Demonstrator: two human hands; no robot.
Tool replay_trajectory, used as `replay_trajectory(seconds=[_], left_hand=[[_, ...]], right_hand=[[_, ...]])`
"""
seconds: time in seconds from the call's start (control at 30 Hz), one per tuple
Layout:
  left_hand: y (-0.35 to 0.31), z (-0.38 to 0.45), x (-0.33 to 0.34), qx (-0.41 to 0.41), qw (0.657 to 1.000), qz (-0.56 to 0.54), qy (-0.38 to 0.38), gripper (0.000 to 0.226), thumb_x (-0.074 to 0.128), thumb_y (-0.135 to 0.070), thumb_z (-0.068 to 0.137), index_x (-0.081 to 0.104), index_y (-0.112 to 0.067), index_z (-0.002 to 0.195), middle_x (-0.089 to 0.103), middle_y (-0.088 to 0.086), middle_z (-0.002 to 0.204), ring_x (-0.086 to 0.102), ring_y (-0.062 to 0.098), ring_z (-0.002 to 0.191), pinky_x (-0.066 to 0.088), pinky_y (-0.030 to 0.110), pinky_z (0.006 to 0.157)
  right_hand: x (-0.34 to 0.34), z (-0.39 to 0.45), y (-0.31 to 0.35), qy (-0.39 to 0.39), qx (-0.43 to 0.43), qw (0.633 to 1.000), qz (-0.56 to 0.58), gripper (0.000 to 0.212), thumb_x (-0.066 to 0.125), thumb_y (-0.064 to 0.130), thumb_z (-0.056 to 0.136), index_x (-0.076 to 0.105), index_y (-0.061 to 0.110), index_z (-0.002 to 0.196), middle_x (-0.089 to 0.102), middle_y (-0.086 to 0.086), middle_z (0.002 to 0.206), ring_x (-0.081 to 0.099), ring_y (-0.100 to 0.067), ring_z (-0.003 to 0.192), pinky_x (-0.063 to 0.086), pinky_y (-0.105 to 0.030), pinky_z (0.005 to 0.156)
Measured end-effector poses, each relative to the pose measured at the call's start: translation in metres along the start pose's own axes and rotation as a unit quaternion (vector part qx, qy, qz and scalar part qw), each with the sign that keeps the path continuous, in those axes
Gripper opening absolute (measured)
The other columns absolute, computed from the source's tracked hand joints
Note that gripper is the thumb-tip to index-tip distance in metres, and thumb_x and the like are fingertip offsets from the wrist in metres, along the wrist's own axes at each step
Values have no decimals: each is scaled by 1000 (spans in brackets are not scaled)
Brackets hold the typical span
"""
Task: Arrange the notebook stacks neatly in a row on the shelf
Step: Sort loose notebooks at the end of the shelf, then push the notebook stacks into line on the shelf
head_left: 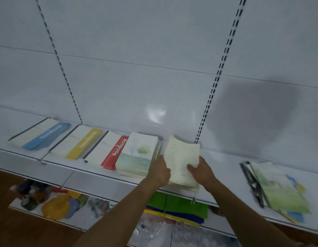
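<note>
Hands (181, 171) grip cream stack (181, 157), green stack (136, 155) just beside

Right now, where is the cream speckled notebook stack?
In the head view, the cream speckled notebook stack is at centre on the white shelf, held between the left hand and right hand, just right of the green landscape stack.

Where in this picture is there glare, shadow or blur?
Head view: glare on the back panel above the cream stack; a broad dark shadow on the panel at right; the loose stack at right is blurred; the wide lens bends the shelf.
</note>
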State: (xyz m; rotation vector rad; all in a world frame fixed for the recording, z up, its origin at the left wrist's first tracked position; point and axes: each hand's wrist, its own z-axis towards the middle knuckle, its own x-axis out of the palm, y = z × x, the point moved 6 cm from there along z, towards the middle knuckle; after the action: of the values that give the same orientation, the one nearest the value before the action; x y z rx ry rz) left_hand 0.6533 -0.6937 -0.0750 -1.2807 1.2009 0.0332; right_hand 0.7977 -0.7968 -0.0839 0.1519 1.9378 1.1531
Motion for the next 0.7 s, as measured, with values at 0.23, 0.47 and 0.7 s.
replay_trajectory(seconds=[0.23, 0.47, 0.7], left_hand=[[-3, -5, -2, -28, 974, 223, -15, 55, 49, -28, 97, 29, -3, 141, 37, 16, 142, 39, 29, 128, 38, 34, 102], [-39, -3, 6, -64, 941, 319, -92, 50, 54, -26, 85, 37, -13, 130, 38, 11, 130, 37, 27, 120, 38, 41, 90], [-152, 2, 116, 90, 973, 209, -41, 34, 47, -33, 91, 48, -17, 120, 46, 6, 120, 46, 22, 109, 42, 36, 84]], right_hand=[[10, 11, -5, -19, 6, 996, -87, 58, 64, 36, 86, 45, 5, 131, 56, -15, 126, 56, -29, 113, 48, -31, 90], [-34, 7, -25, -64, 0, 988, -140, 62, 49, 39, 93, 29, 9, 144, 43, -10, 138, 46, -26, 125, 42, -38, 98], [-167, 7, -132, -126, 75, 977, -152, 39, 49, 27, 91, 51, 4, 122, 57, -15, 124, 53, -29, 115, 42, -34, 95]])
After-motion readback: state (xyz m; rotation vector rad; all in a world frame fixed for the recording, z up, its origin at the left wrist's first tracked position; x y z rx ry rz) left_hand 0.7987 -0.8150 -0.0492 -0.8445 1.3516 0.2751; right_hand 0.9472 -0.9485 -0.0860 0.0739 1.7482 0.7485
